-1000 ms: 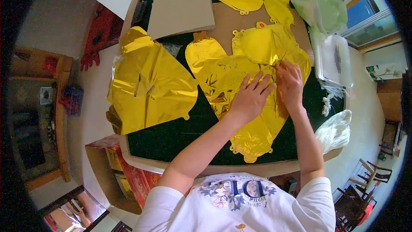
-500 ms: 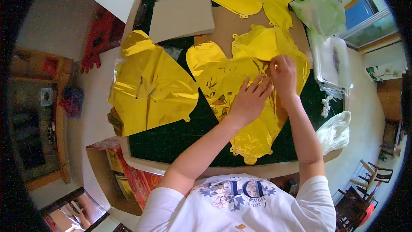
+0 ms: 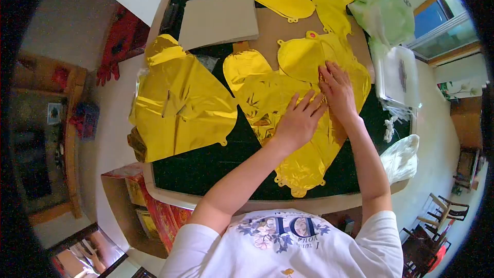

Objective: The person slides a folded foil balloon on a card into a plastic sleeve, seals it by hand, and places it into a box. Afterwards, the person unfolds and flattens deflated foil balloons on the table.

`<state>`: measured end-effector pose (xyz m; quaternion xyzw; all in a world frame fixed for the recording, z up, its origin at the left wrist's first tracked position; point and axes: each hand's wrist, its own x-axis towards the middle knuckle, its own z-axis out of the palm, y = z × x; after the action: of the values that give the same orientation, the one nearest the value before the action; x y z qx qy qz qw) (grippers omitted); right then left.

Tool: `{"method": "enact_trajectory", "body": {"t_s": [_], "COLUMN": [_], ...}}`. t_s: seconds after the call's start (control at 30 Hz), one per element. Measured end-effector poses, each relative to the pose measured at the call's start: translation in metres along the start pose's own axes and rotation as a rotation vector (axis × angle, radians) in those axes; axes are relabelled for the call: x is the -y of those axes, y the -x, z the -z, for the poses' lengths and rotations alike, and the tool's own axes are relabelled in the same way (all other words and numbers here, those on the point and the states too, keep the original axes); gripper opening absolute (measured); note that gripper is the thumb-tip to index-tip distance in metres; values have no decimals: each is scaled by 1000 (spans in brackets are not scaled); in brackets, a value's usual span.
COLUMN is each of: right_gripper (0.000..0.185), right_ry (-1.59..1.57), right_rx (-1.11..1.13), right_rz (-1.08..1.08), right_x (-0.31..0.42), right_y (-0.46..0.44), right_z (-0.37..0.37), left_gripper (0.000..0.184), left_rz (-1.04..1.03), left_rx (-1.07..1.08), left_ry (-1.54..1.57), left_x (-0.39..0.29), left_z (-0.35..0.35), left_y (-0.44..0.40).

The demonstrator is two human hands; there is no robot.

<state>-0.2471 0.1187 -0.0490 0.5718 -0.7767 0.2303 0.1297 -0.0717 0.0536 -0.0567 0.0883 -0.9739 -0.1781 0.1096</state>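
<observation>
Several shiny gold foil sheets lie on the dark-topped table. My left hand rests with fingers spread on the middle of a large gold foil piece with small tabs at its near end. My right hand lies flat on the same foil, just right of and beyond my left hand, fingers stretched out. Beyond my right fingertips is a rounded foil lobe with a red spot on its far tab. To the left spreads another wide, creased gold foil piece.
A grey-brown board lies at the back left of the table. More gold foil is at the back. On the right are a pale green plastic bag, clear packets, white string and a translucent bag.
My right hand's fingers were bent together at the foil's fold and are now laid out flat. The rounded lobe, raised and then folded over, now lies flatter with its red spot showing. My left hand stays put.
</observation>
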Motion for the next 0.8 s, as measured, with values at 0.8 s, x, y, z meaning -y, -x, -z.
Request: {"method": "enact_trajectory", "body": {"t_s": [0.8], "right_gripper": [35], "right_ry": [-342], "right_rx": [96], "right_rz": [-104], "right_x": [11], "right_y": [21], "right_z": [26], "left_gripper": [53], "left_rz": [-17], "left_rx": [24], "left_ry": [-56], "left_x": [0], "left_z": [4], "left_y": [-2]}}
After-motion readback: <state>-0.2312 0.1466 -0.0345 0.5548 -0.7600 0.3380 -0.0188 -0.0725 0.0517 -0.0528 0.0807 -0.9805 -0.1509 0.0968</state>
